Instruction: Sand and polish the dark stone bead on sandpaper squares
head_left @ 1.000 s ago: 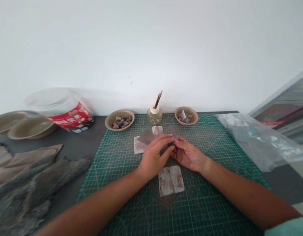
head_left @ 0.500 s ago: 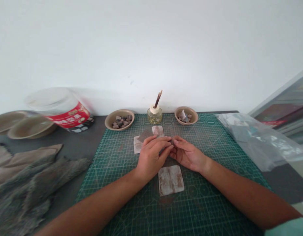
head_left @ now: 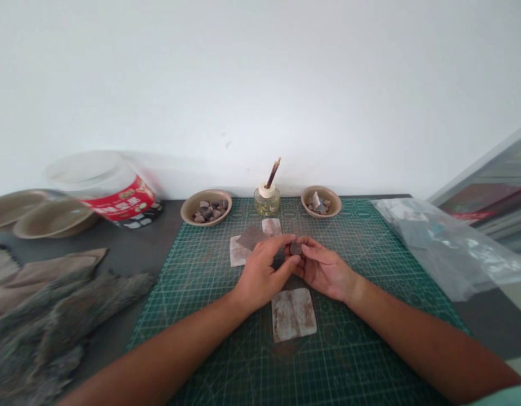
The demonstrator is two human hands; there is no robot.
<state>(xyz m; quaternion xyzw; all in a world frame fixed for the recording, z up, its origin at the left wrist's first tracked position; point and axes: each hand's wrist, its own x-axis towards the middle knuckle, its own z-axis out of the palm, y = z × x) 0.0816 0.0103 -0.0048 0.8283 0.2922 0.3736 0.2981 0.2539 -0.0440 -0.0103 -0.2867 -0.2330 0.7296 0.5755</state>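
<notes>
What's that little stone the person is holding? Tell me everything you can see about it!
The small stone is dull grey-brown and looks hard and a bit rough. It has no parts that you can see. It is held up between the fingers of the left hand and the right hand, over a green cutting mat. The fingers hide much of it, so its whole shape is hard to tell.

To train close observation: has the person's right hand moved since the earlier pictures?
Yes, slightly: the right hand drew rightward relative to the sanding sheet.
</notes>
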